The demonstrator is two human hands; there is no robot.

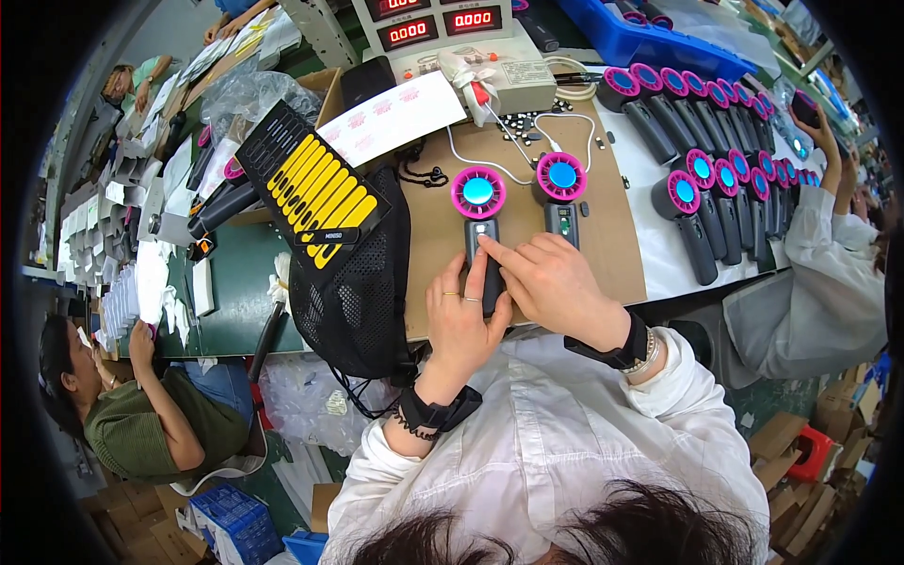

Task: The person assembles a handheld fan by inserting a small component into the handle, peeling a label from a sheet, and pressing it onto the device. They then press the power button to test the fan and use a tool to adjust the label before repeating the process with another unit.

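Note:
A handheld fan [478,191] with a pink ring, a blue centre and a dark handle lies on the brown board [612,254] in front of me. My left hand [461,315] is closed around its handle from the left side. My right hand [556,287] presses its index fingertip to the upper handle, by a small light patch, with the other fingers curled. Just right of it lies a second fan [562,176], its handle partly covered by my right hand. A small green part shows in that handle, and a white cable [556,146] runs to its head.
Rows of similar fans [725,179] lie at the right. A metered power supply [499,66] stands at the back, near small dark pieces [527,127]. Left are a sheet of yellow strips [315,188] and a black mesh bag [353,292]. Other people sit at both sides.

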